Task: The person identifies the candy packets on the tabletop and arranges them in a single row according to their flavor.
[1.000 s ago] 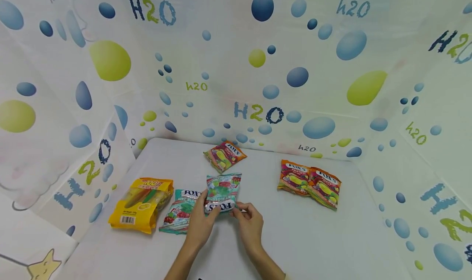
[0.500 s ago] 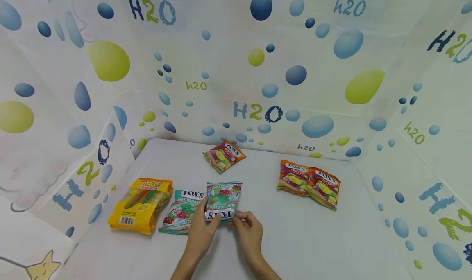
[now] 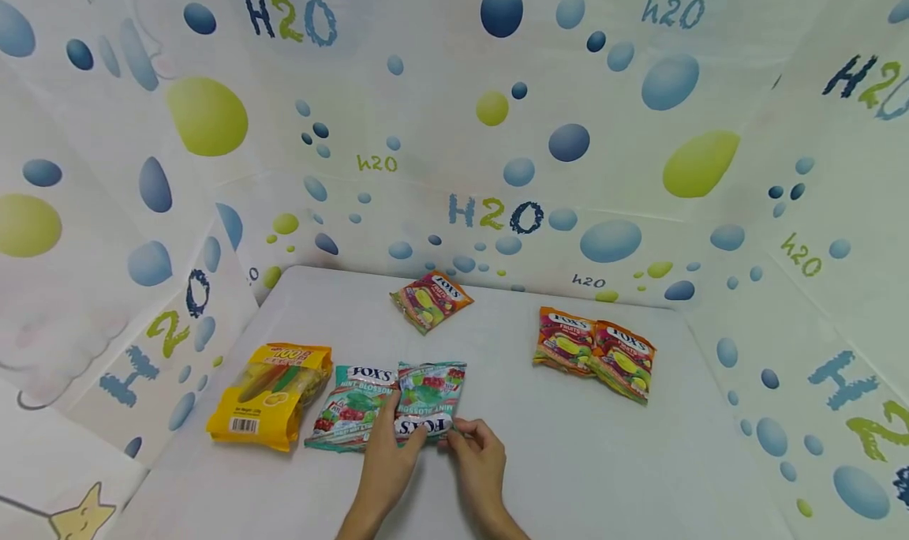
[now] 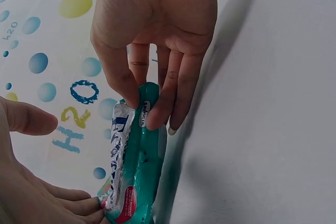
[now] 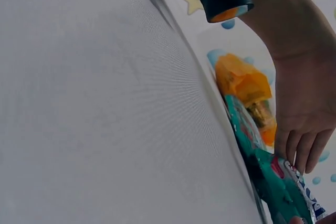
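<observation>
A green Fox's Mint Blossom candy bag (image 3: 429, 394), lettering upside down, lies on the white table and touches another green candy bag (image 3: 348, 410) on its left. My left hand (image 3: 387, 457) lies along its left side. In the left wrist view that hand's straight fingers (image 4: 68, 203) touch the bag's end, while its thumb stands apart from it. With thumb and fingers, my right hand (image 3: 483, 457) pinches the near right corner; the left wrist view shows this right hand (image 4: 157, 19) from the palm side. In the right wrist view only its fingertips show, at the bottom.
To the left lies a yellow packet (image 3: 270, 398) with a clear window. An orange Fox's Fruits bag (image 3: 432, 301) lies at the back, and two overlapping ones (image 3: 566, 343) are at the right. A white sheet printed with bubbles (image 3: 611, 240) encloses the table.
Both hands have moved towards me with the green candy bag, which now lies lower and flatter, level with the other green one. The other packets stay in place.
</observation>
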`<act>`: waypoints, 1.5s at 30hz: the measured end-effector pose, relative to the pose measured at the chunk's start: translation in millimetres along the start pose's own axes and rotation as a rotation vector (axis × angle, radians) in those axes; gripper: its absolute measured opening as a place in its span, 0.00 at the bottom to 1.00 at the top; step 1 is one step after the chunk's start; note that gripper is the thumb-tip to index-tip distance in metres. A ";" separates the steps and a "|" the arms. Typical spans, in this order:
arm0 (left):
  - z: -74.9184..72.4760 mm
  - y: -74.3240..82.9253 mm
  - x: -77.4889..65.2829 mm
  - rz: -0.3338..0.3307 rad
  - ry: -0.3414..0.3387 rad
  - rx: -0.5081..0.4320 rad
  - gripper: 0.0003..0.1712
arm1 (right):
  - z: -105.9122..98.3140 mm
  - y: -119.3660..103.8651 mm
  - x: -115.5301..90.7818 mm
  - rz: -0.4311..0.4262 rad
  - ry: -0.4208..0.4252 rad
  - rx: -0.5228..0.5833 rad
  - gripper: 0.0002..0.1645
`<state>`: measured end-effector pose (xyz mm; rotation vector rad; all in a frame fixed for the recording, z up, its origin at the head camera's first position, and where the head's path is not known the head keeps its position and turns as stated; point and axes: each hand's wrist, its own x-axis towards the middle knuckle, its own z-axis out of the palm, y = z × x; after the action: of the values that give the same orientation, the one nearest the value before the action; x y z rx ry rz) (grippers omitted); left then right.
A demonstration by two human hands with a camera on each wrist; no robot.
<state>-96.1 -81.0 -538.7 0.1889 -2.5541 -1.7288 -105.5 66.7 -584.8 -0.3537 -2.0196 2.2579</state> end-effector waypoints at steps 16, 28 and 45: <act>2.6 -9.1 -2.8 -0.024 -0.019 0.016 0.43 | -0.7 1.8 -3.4 0.043 -0.005 0.011 0.09; 3.9 -18.9 1.2 0.046 -0.030 0.061 0.39 | -4.4 0.8 -0.1 0.027 -0.043 -0.018 0.09; 7.0 -31.1 -0.3 0.089 -0.080 0.199 0.42 | -22.6 -7.6 4.2 -0.031 -0.106 -0.347 0.07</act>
<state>-94.4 -85.9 -570.1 0.0133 -2.7442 -1.4809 -105.0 90.4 -580.0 -0.2282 -2.4548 1.9417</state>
